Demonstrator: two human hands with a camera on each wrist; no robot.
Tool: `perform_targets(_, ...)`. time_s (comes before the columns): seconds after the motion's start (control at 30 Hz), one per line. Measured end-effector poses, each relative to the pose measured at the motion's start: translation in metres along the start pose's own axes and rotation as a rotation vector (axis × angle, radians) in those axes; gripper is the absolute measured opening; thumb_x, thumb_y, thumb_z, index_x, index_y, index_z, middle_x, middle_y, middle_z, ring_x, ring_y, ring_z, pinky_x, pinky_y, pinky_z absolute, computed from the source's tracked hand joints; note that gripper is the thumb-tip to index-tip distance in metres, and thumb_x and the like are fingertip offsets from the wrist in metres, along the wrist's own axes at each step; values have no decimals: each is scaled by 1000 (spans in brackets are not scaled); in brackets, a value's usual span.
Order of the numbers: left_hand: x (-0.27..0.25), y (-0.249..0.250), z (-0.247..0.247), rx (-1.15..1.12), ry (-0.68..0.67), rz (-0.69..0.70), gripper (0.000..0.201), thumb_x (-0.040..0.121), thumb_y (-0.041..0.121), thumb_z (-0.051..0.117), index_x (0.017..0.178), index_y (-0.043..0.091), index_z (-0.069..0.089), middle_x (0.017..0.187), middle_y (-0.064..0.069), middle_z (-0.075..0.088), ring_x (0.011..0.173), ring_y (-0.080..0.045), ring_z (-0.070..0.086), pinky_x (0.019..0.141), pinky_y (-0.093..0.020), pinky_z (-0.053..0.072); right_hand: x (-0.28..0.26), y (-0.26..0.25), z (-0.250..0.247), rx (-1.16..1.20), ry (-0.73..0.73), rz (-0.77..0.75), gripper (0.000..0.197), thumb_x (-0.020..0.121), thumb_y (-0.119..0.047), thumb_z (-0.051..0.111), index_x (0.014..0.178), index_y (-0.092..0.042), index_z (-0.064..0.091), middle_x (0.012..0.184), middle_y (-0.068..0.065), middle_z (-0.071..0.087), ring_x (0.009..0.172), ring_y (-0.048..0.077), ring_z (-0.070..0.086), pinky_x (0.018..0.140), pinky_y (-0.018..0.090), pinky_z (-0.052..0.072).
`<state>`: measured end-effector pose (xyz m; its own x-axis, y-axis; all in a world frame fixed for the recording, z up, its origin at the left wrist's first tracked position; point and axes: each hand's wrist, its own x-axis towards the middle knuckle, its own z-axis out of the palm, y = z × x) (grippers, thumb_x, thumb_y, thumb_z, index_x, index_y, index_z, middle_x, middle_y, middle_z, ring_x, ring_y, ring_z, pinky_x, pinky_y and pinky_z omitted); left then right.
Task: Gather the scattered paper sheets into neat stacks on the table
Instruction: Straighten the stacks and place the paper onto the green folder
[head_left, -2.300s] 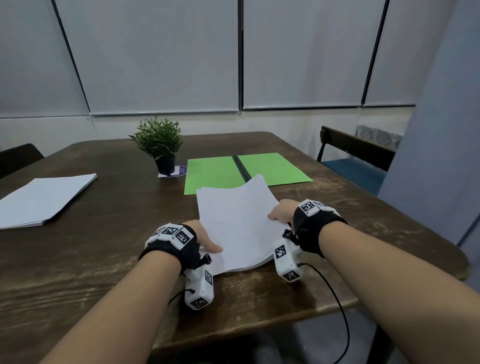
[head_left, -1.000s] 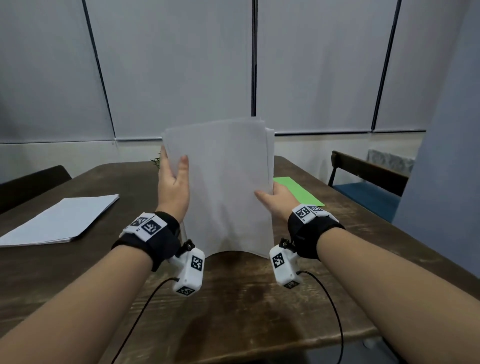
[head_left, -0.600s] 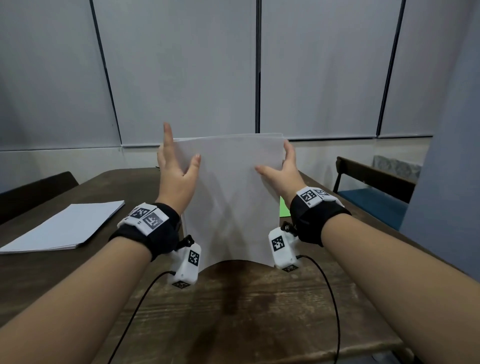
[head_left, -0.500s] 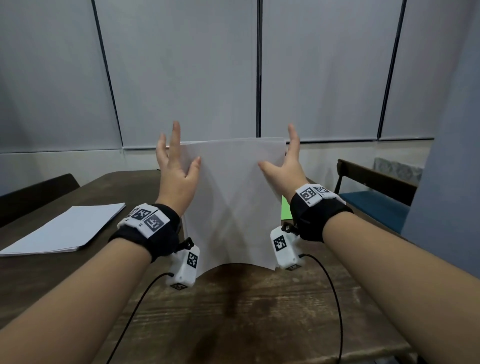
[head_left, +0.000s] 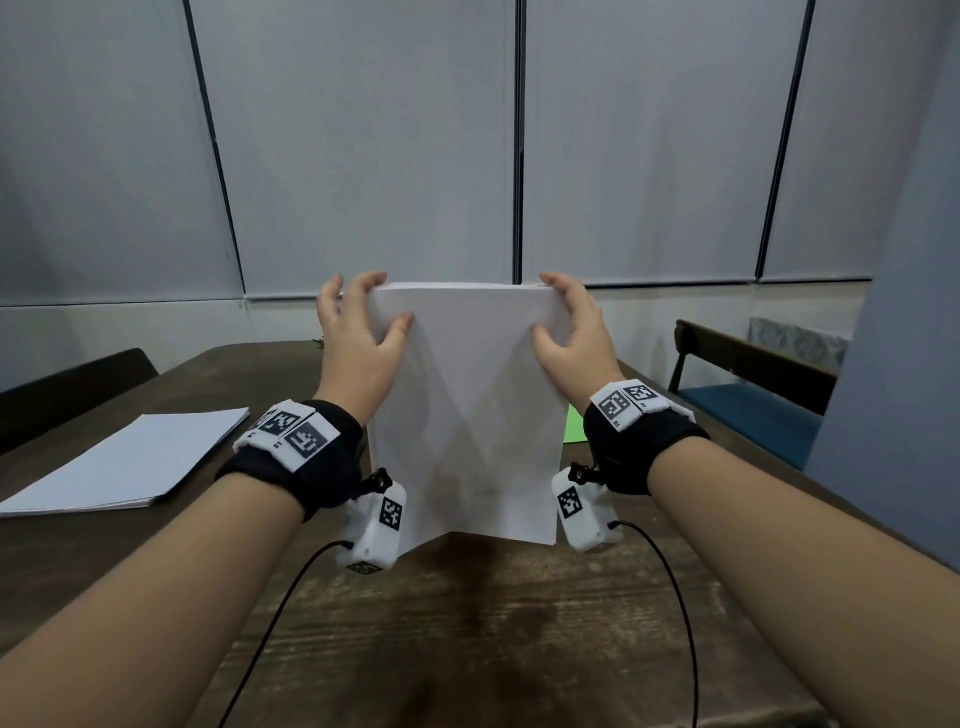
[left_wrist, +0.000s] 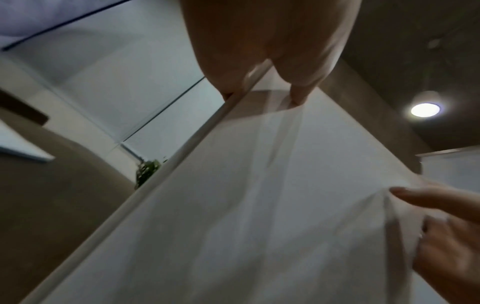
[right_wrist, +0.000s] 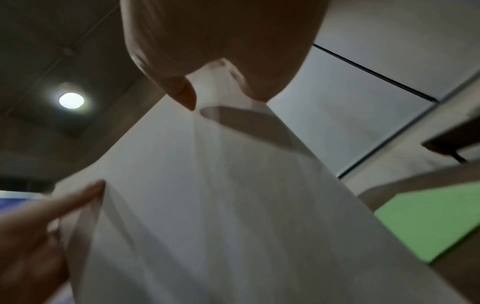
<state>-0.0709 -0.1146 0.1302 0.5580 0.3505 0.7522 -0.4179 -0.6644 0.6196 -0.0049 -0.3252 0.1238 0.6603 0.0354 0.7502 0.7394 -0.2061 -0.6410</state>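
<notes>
Wooden table (head_left: 493, 623): one finished stack (head_left: 130, 462) (far left) lies flat.
Left hand (head_left: 358, 343) and right hand (head_left: 571, 338) pinch the upright sheaf (head_left: 467, 415), squaring it; laying down remains.

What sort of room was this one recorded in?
Probably an office meeting room: a large wooden table with chairs around it, grey roller blinds along the wall, and a paper stack lying on it.
</notes>
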Motion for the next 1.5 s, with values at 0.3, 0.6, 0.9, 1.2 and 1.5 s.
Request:
perform_targets(0.3,-20,-21,19,-204,39,-315,25,93,13,56,116,8,47,110,-7,60,100,-23,59,85,-28,46,1,19,31,299,-36,445,37,83,-3,65,114,-13,49,117,14,64,106,26,64,99,46,49)
perform_targets(0.6,-15,-11,25,-121,113,-294,21,94,11,44,115,9,41,115,-12,55,105,-29,53,91,-36,43,4,-1,51,176,104,302,31,81,4,59,109,-9,57,96,5,66,86,21,64,83,30,53)
perform_targets(0.9,-49,-70,26,-288,-56,-520,20,101,31,40,112,15,37,109,-5,53,104,-23,54,95,-43,45,-38,64,54,184,-96,511,40,94,-16,58,129,-12,40,110,-1,57,107,20,58,95,29,43)
perform_targets(1.2,-56,-90,20,-199,-204,-468,19,102,32,36,114,18,35,112,0,52,104,-17,53,90,-36,44,-43,88,57,178,-111,491,29,92,-21,63,112,-19,42,109,-2,58,104,17,58,98,35,45)
perform_targets(1.5,-75,-98,11,97,-507,-469,49,99,16,47,135,5,15,120,-8,49,113,-25,52,91,-32,43,-63,97,51,125,-245,575,43,95,-22,58,130,-11,36,117,-1,55,107,14,53,96,27,40)
